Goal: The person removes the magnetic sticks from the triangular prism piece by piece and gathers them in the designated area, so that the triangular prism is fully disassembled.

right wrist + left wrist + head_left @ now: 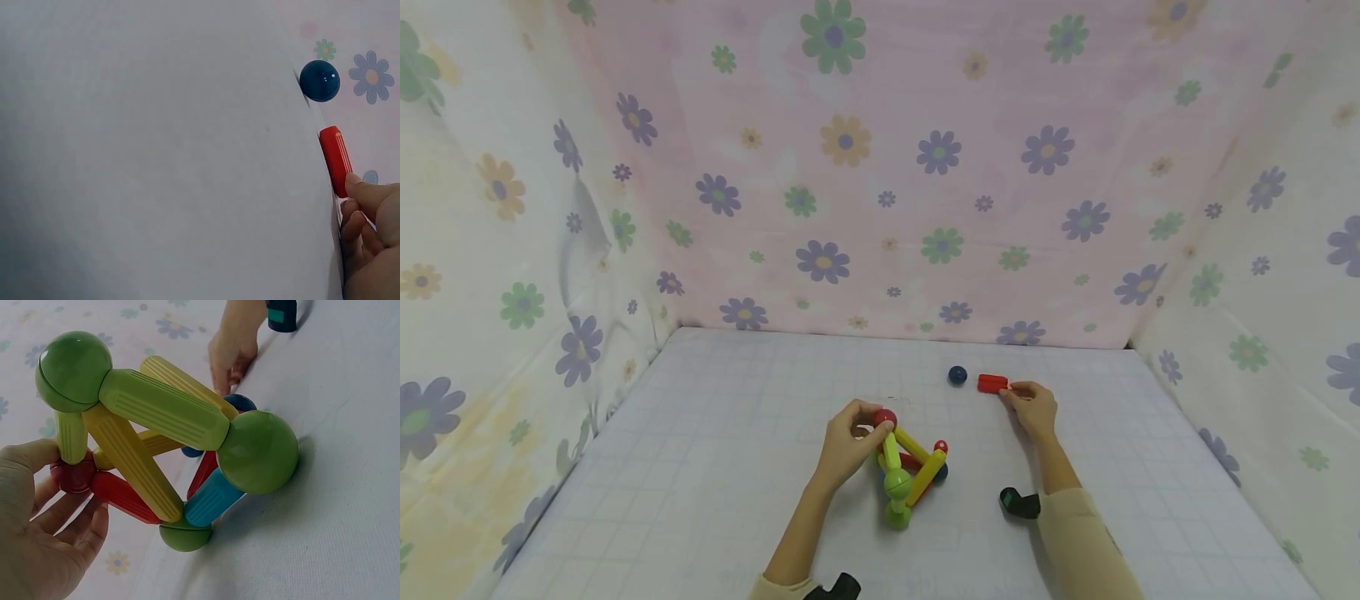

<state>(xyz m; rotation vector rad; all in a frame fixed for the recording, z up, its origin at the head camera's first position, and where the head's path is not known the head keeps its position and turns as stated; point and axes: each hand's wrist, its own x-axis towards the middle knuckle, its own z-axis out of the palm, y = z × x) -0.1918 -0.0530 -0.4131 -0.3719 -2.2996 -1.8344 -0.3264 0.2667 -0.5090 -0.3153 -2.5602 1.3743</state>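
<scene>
My left hand (844, 447) grips the red ball (885, 418) at one corner of a frame of coloured rods and balls. The thumb lies by the lime rod joined to that ball. In the left wrist view the frame shows green balls (258, 452), yellow rods (134, 464), a blue rod (214, 497) and red rods. It stands on the table, tilted in that view. Farther back, my right hand (1033, 408) pinches the near end of a red rod (336, 160); in the head view two red rods (992, 383) appear to lie side by side there.
A loose dark blue ball (957, 376) lies just left of the red rods. White cloth with faint grid lines covers the table (700, 467). Flowered cloth walls (880, 192) stand at the back and both sides. Black wrist devices (1019, 503) sit on both forearms.
</scene>
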